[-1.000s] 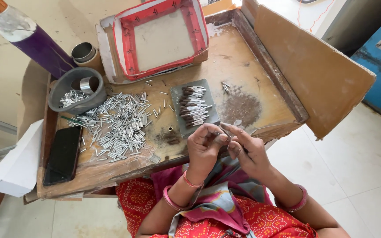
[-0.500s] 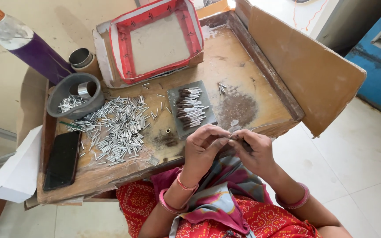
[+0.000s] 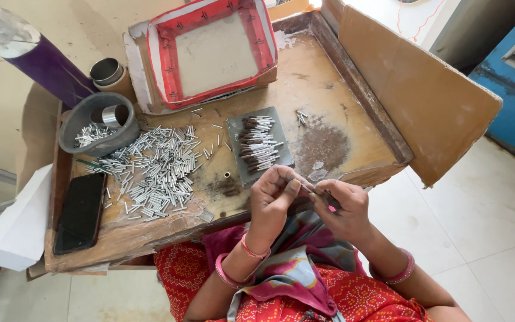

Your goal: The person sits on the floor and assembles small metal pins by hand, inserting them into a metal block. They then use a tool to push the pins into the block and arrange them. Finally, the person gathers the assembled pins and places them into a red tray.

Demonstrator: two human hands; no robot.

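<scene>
Both hands meet at the fingertips, left hand (image 3: pixel 276 197) curled, right hand (image 3: pixel 342 209) pinching, forearms angled inward.

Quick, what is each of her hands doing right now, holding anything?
Left hand: fingers pinched shut on a small thin tube.
Right hand: closed, fingertips on the same piece; what else it holds cannot be told.

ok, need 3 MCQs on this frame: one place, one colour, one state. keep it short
1. Where does the black phone lie?
A. left end of the wooden tray
B. inside the grey bowl
C. on the floor

2. What colour is the rim of the shallow box?
A. green
B. red
C. black

3. How are the left hand and right hand?
A. apart, flat on the tray
B. close together, fingertips pinching something small
C. gripping the phone

A: it lies left of the silver tubes.
B: red border.
B: fingertips meet at the tray's near edge.
</scene>
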